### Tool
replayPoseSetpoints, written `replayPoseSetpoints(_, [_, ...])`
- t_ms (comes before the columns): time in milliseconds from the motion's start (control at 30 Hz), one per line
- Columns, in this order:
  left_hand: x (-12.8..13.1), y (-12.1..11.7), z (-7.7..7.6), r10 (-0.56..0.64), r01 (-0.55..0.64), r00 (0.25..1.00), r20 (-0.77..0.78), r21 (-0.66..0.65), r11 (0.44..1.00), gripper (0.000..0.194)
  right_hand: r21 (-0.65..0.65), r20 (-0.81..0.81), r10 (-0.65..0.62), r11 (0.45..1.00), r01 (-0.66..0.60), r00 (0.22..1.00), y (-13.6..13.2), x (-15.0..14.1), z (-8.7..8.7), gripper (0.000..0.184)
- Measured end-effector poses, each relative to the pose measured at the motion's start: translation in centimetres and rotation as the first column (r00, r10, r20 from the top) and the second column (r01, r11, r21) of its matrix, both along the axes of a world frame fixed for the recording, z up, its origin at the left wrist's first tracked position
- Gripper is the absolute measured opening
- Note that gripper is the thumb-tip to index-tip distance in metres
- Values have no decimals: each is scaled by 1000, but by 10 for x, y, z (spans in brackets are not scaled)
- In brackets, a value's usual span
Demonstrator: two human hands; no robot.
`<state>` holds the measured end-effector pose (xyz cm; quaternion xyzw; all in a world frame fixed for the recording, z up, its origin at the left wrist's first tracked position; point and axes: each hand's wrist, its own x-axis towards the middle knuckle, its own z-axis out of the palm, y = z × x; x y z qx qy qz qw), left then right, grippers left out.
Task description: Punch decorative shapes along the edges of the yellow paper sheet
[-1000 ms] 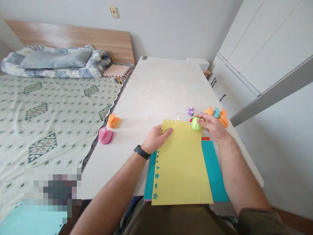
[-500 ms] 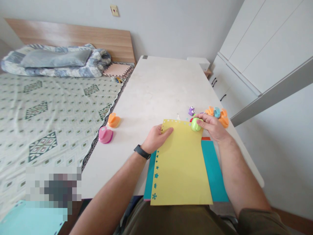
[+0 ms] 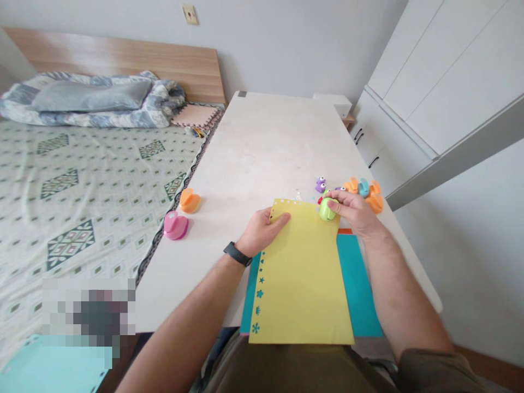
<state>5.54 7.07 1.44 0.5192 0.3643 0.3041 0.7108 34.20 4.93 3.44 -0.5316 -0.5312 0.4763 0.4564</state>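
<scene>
Starting left, a rounded orange plastic punch [image 3: 189, 201] and a rounded pink plastic punch [image 3: 176, 225] sit by the bed-side edge of the long white table [image 3: 274, 142], perhaps parked aside. Next, the left hand [image 3: 264, 232], its grip pinching the rectangular yellow paper sheet [image 3: 305, 273], thumb on top, presumably for steadiness; cut-out shapes line that margin. Under it a flat teal sheet [image 3: 360, 289] shows at both sides. Across to the right hand [image 3: 356, 213], grip closed on a rounded light-green plastic punch [image 3: 328, 209] at the sheet's top right corner, apparently for alignment with the top edge. Room, then: generous leftward and forward; the yellow sheet seems to overhang the near edge; tighter rightward, where orange plastic punches [image 3: 374, 197] crowd near the fingers
</scene>
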Motion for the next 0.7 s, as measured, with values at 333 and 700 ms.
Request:
replayPoseSetpoints(333, [-1, -1, -1, -11, 12, 999, -31, 34, 999, 53, 2, -10, -28, 1000, 28, 1000, 1, -2, 0, 39])
replayPoseSetpoints(700, [-1, 1, -3, -10, 16, 997, -70, 86, 996, 55, 24, -28, -36, 999, 36, 999, 0, -4, 1, 39])
